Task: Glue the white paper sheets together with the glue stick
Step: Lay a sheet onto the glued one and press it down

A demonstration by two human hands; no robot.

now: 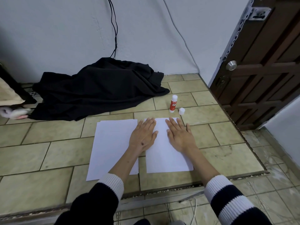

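Note:
Two lots of white paper lie side by side on the tiled floor: a left stack (110, 143) and a right sheet (164, 153). My left hand (143, 135) rests flat, fingers apart, across the right sheet's left edge and the gap between the papers. Flat on the right sheet's upper right part lies my right hand (180, 135). Neither hand holds anything. A red and white glue stick (173, 103) stands upright beyond the right sheet, uncapped, with its white cap (181, 111) standing beside it on the right.
A heap of black cloth (97, 88) lies against the white wall at the back left. A brown wooden door (263, 62) stands at the right. The raised tiled platform ends in a step edge (162, 190) close to me. Cables hang down the wall.

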